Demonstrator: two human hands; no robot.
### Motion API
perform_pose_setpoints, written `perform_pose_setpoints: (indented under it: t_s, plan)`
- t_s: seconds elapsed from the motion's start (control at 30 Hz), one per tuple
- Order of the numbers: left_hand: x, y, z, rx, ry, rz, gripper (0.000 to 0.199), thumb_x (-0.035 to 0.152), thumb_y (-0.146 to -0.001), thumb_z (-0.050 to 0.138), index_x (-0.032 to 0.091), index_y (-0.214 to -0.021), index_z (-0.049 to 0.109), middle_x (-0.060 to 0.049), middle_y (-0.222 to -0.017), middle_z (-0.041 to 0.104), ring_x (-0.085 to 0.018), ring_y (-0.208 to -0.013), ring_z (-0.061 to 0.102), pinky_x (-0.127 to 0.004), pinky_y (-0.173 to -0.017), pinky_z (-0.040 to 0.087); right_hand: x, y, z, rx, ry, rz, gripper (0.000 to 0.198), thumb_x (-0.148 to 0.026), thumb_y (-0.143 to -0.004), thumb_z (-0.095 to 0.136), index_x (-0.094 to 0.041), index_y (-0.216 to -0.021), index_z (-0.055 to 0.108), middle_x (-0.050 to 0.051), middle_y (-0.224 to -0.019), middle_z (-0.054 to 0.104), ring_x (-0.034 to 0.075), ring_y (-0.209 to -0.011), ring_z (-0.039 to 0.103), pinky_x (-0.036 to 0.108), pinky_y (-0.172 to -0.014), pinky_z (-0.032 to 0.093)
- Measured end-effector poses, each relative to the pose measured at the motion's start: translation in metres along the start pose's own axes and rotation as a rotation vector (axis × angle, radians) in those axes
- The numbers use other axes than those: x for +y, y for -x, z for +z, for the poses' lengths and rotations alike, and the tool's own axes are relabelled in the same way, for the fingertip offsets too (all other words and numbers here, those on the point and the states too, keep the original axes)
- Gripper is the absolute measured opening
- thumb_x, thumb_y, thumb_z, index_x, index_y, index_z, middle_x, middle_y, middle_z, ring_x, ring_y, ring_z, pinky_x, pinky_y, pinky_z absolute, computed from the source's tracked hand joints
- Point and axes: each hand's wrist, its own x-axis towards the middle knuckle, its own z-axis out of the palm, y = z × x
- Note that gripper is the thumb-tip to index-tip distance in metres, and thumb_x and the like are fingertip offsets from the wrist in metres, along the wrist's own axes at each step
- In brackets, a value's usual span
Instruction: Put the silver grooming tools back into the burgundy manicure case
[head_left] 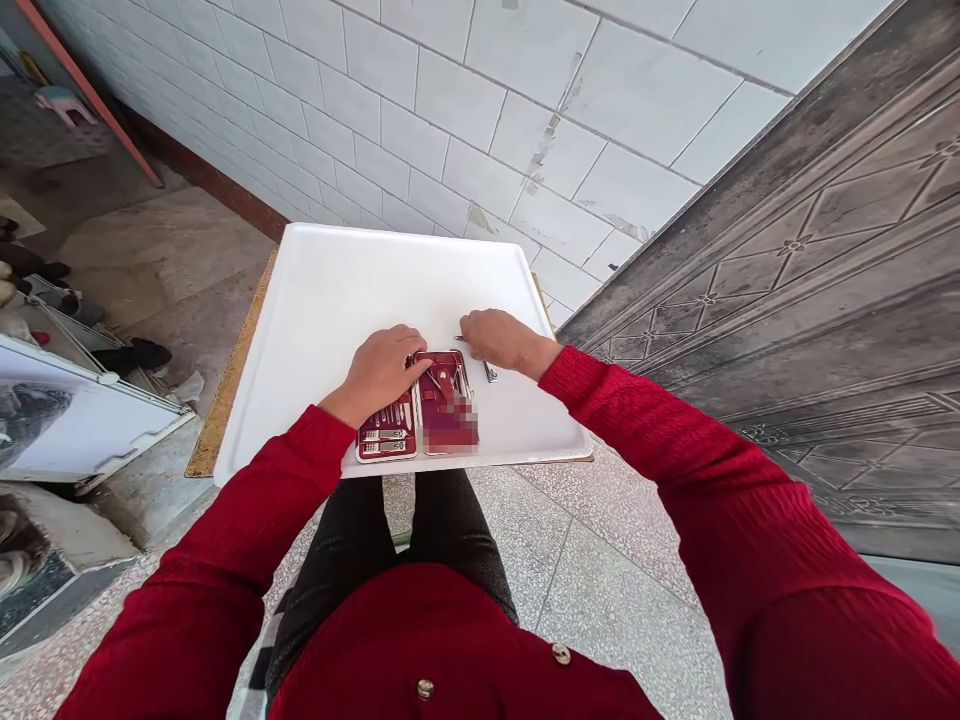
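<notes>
An opened manicure case (450, 425) with a dark red lining lies near the front edge of a white tray-like tabletop (390, 275). Small metal tools and nail clippers (384, 440) sit in its left half; more tools are strapped into the right half, partly blurred out. My left hand (384, 368) grips the case's upper part, its thumb across the middle fold. Beyond the case's upper right corner, my right hand (499, 338) is closed in a pinch low over the tabletop. A bit of shiny metal shows at its fingertips, too small to name. Beneath that hand lies a loose nail clipper (490, 373).
A white tiled wall (450, 110) rises behind the table. To the right stands a dark panelled door (750, 300) with raised patterns. At left are a white cabinet-like box (82, 410) and clutter on the floor. My legs (450, 530) are under the front edge.
</notes>
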Motion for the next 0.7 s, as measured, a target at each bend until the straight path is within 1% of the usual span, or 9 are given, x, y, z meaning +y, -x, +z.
perform_pose_setpoints:
  t_s: [0.17, 0.3, 0.4, 0.53, 0.7]
  plan:
    - [0.000, 0.000, 0.001, -0.004, -0.003, -0.017, 0.017, 0.032, -0.101, 0.057, 0.022, -0.101, 0.071, -0.007, -0.120, 0.074, -0.027, -0.107, 0.067, -0.045, -0.099, 0.052, 0.000, 0.001, -0.007, -0.049, -0.001, -0.016, 0.035, -0.013, -0.098, 0.056, -0.002, -0.130, 0.064, 0.024, -0.119, 0.073, 0.033, -0.103, 0.070, 0.036, -0.079, 0.043]
    - [-0.001, 0.000, 0.002, 0.000, -0.012, -0.009, 0.016, 0.032, -0.101, 0.058, 0.022, -0.102, 0.071, -0.007, -0.121, 0.075, -0.027, -0.109, 0.067, -0.045, -0.099, 0.052, 0.003, -0.001, -0.011, -0.094, -0.045, -0.023, 0.029, -0.011, -0.096, 0.055, -0.004, -0.121, 0.069, 0.021, -0.115, 0.075, 0.031, -0.099, 0.070, 0.035, -0.073, 0.040]
    - [-0.001, 0.000, 0.002, -0.001, -0.021, -0.001, 0.016, 0.032, -0.100, 0.059, 0.022, -0.102, 0.070, -0.007, -0.120, 0.075, -0.027, -0.109, 0.067, -0.044, -0.099, 0.052, 0.004, -0.003, -0.011, -0.081, -0.061, -0.005, 0.026, -0.013, -0.096, 0.056, -0.005, -0.116, 0.071, 0.021, -0.113, 0.076, 0.030, -0.098, 0.070, 0.035, -0.072, 0.039]
    - [0.000, 0.000, 0.003, 0.003, -0.019, 0.001, 0.017, 0.033, -0.101, 0.057, 0.022, -0.102, 0.070, -0.007, -0.118, 0.075, -0.026, -0.108, 0.067, -0.044, -0.100, 0.052, 0.000, -0.001, -0.013, -0.070, -0.055, 0.006, 0.029, -0.014, -0.096, 0.056, -0.005, -0.119, 0.070, 0.021, -0.113, 0.075, 0.030, -0.096, 0.069, 0.035, -0.071, 0.037]
    - [0.001, 0.001, 0.003, -0.002, -0.006, -0.005, 0.020, 0.033, -0.101, 0.056, 0.021, -0.104, 0.072, -0.009, -0.121, 0.075, -0.028, -0.110, 0.067, -0.046, -0.103, 0.052, -0.007, 0.009, -0.031, -0.040, -0.032, -0.005, 0.027, -0.014, -0.097, 0.055, -0.006, -0.118, 0.070, 0.021, -0.112, 0.075, 0.028, -0.092, 0.068, 0.034, -0.072, 0.035]
